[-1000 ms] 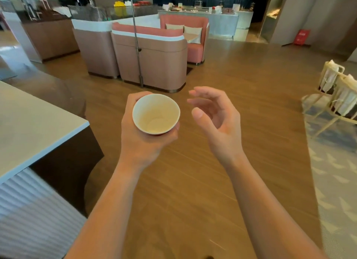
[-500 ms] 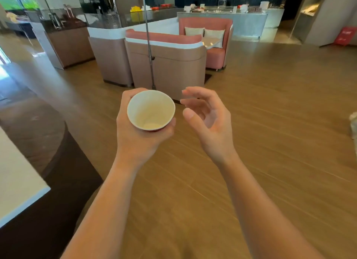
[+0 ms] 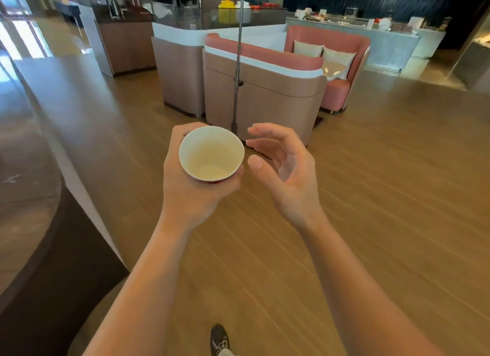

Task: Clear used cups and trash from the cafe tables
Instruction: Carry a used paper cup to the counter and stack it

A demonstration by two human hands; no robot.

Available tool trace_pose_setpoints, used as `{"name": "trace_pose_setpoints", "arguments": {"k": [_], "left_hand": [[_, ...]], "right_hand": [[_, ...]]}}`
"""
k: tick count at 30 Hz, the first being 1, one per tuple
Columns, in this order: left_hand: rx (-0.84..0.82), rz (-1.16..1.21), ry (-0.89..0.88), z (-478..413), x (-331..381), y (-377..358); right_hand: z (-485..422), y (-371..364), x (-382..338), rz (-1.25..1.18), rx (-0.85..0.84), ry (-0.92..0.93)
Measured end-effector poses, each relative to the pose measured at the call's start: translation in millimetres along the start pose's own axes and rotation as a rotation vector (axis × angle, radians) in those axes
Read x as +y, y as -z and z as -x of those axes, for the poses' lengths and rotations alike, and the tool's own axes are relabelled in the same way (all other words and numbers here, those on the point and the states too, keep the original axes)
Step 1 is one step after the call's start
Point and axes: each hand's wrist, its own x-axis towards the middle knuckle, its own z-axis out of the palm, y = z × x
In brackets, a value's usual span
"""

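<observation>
In 1 second the table left view and the booth (image 3: 265, 95) neared, so the cup (image 3: 211, 154) was likely being carried off. The left hand (image 3: 196, 193) still gripped it upright in mid-air; the right hand (image 3: 289, 178) stayed loosely open beside it, empty.

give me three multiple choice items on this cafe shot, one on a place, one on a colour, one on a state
1. Where is the paper cup?
A. on a table
B. in the left hand
C. on the floor

2. What colour is the upholstery of the booth sofa?
A. pink
B. green
C. black

3. How is the right hand?
A. gripping the cup
B. holding a rag
C. open, holding nothing

Answers:
1 B, the left hand's fingers curl round the cup's wall in mid-air.
2 A, its back and seat show pink behind the pale cushions.
3 C, its fingers are loosely curved beside the cup, apart from it.
</observation>
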Motion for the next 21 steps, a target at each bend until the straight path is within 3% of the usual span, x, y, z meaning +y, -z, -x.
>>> {"name": "trace_pose_setpoints", "arguments": {"k": [8,21], "left_hand": [[0.086,-0.08,-0.019,-165,-132,4],[0.098,-0.212,0.016,-334,-333,-23]], "right_hand": [[-184,-40,105,-0.006,-0.03,0.025],[-391,-85,307,-0.106,-0.06,0.009]]}}
